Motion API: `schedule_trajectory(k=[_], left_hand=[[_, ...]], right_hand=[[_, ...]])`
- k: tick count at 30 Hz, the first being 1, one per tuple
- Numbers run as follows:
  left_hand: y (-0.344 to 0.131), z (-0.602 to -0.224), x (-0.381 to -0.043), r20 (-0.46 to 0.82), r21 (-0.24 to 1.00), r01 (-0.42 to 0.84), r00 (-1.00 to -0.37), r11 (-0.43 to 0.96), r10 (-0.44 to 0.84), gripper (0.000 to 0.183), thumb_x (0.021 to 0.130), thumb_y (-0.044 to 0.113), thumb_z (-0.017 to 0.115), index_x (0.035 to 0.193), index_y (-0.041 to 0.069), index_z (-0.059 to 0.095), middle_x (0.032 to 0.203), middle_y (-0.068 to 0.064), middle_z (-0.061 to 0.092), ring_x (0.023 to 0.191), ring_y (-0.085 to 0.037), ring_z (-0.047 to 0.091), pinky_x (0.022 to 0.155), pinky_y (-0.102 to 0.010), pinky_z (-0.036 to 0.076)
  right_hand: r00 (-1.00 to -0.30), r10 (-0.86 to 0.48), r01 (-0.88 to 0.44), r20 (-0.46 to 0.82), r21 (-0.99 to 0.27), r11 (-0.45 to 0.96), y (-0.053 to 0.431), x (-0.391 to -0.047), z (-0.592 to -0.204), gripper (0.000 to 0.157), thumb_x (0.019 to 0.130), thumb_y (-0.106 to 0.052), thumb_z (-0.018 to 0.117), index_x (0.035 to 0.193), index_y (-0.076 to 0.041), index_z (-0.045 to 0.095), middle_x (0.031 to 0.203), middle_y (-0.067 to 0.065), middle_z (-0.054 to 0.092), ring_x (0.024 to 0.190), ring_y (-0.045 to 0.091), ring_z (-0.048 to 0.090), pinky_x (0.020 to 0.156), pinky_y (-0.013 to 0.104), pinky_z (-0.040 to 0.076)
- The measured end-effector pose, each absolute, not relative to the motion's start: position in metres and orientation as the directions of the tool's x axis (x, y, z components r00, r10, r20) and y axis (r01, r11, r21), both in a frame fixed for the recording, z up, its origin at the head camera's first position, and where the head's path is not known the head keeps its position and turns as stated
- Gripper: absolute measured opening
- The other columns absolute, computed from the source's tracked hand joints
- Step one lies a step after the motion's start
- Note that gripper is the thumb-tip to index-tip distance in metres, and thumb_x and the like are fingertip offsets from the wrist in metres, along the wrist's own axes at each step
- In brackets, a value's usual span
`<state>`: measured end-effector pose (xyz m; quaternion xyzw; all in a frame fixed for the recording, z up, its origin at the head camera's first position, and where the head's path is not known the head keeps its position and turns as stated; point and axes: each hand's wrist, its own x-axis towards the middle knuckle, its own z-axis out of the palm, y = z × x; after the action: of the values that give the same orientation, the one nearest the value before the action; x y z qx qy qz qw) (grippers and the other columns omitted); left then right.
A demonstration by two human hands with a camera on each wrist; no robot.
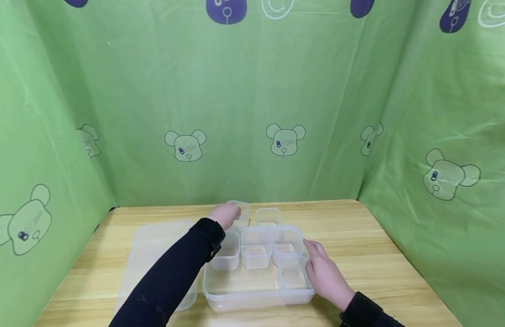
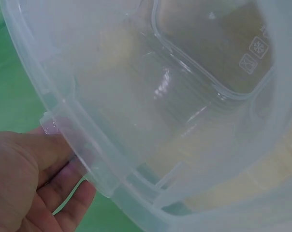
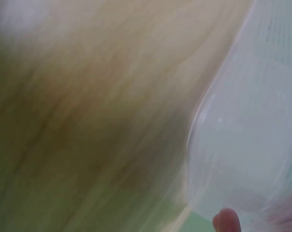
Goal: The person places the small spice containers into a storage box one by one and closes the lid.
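Note:
At the back of the table my left hand point(image 1: 225, 215) holds a small clear plastic container point(image 1: 244, 212) by its edge. In the left wrist view, thumb and fingers pinch the wall of this container point(image 2: 122, 111), and faint symbols show on its base. Just in front is a large clear plastic box point(image 1: 240, 299) with several small clear containers point(image 1: 256, 261) standing in its back and right parts. My right hand point(image 1: 327, 277) rests along the box's right side, fingers fairly straight. In the right wrist view only a fingertip point(image 3: 226, 221) shows plainly, beside a translucent wall.
Another small clear container point(image 1: 268, 214) stands behind the large box. To the left a flat translucent lid point(image 1: 156, 240) lies on the wooden table point(image 1: 350, 236), partly under my left sleeve. Green printed cloth point(image 1: 236, 91) closes off the back and both sides.

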<state>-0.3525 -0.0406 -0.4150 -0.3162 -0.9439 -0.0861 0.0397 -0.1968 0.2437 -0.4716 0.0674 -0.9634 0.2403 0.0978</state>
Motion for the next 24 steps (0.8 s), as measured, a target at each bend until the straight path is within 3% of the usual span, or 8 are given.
schedule_trajectory(k=[6,10,15,20,24], left_hand=[[-0.044,-0.419,-0.359,0.126,0.115,0.598,-0.801,0.793,0.586,0.018,0.092,-0.006,0.060,0.084,0.008,0.066,0.087,-0.001,0.066,0.078,-0.018,0.057,0.078,-0.033,0.050],[-0.049,-0.416,-0.359,0.137,0.122,0.600,-0.799,0.791,0.585,0.011,0.092,-0.001,0.064,0.092,0.006,0.072,0.090,-0.008,0.072,0.086,-0.025,0.068,0.082,-0.040,0.055],[-0.056,-0.405,-0.355,0.139,0.159,0.594,-0.804,0.789,0.578,0.009,0.093,0.001,0.064,0.089,0.003,0.071,0.087,-0.008,0.071,0.084,-0.027,0.068,0.080,-0.042,0.054],[-0.065,-0.394,-0.351,0.151,0.178,0.586,-0.810,0.791,0.566,0.013,0.096,0.003,0.063,0.084,0.007,0.068,0.080,-0.003,0.066,0.074,-0.021,0.061,0.075,-0.040,0.053],[-0.070,-0.386,-0.347,0.160,0.183,0.587,-0.809,0.788,0.565,0.010,0.097,0.005,0.063,0.089,0.006,0.069,0.078,0.000,0.062,0.071,-0.019,0.057,0.073,-0.039,0.052]], right_hand=[[-0.966,-0.089,-0.193,0.242,-0.449,0.873,0.244,-0.197,-0.473,0.053,0.096,-0.001,0.050,0.147,0.007,0.039,0.143,0.024,0.044,0.093,0.030,0.066,0.086,0.048,0.055],[-0.965,-0.092,-0.198,0.247,-0.448,0.872,0.245,-0.197,-0.474,0.053,0.096,-0.001,0.050,0.147,0.007,0.039,0.143,0.024,0.044,0.089,0.027,0.066,0.084,0.047,0.055],[-0.964,-0.096,-0.202,0.248,-0.447,0.871,0.246,-0.197,-0.474,0.052,0.096,-0.001,0.049,0.146,0.008,0.039,0.142,0.025,0.044,0.090,0.028,0.066,0.084,0.047,0.055],[-0.964,-0.096,-0.202,0.247,-0.449,0.870,0.245,-0.198,-0.474,0.052,0.096,-0.001,0.050,0.146,0.008,0.039,0.142,0.025,0.044,0.090,0.027,0.066,0.083,0.047,0.056],[-0.966,-0.091,-0.195,0.241,-0.453,0.870,0.245,-0.199,-0.474,0.052,0.096,-0.001,0.050,0.147,0.007,0.039,0.143,0.024,0.044,0.089,0.027,0.066,0.084,0.048,0.055]])
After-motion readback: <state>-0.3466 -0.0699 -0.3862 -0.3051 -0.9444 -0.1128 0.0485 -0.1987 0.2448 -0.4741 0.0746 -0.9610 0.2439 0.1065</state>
